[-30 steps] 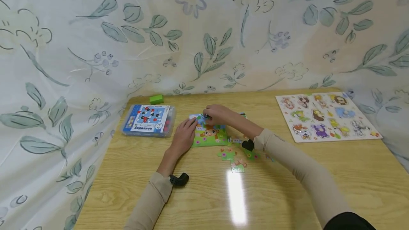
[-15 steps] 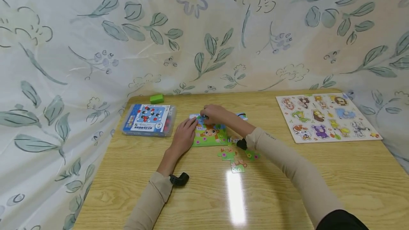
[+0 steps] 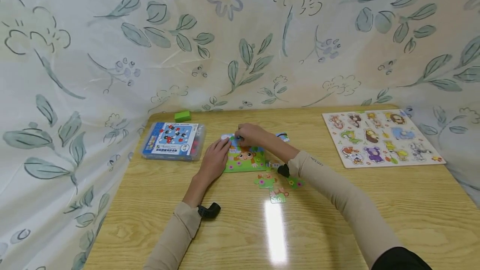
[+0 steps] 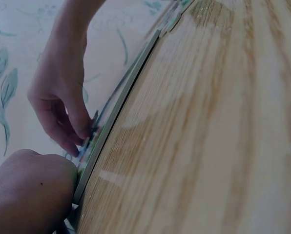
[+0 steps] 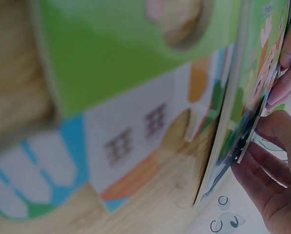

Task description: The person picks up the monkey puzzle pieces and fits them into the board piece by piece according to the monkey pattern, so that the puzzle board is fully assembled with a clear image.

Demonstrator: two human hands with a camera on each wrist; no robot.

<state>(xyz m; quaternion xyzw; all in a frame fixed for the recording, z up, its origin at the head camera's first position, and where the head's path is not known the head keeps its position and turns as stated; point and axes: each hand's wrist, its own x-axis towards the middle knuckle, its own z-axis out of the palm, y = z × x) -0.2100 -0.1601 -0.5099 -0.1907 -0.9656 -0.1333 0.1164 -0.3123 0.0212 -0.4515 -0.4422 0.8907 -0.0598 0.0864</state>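
Note:
A small jigsaw puzzle [image 3: 245, 163] with a monkey on green grass lies on the table. My left hand [image 3: 216, 159] rests along its left edge, fingers fairly straight; the left wrist view shows the back of this hand [image 4: 33, 190] close up. Over the puzzle's upper part, my right hand [image 3: 250, 135] pinches a puzzle piece. That thin piece [image 5: 244, 148] stands tilted against the board between thumb and fingers in the right wrist view, its picture hard to make out. Several loose pieces lie nearby, among them a green one [image 3: 265, 181] and one nearer the front [image 3: 278, 195].
A clear plastic case [image 3: 174, 141] with a molecule picture stands left, a green block [image 3: 182, 116] behind it. A white animal puzzle board [image 3: 382, 138] lies at the right. Behind the wooden table [image 3: 225, 236] hangs a floral cloth [image 3: 240, 32].
Over the last second my right hand has shifted slightly left along the puzzle's upper part, uncovering more of a loose piece behind the forearm. My left hand has stayed put.

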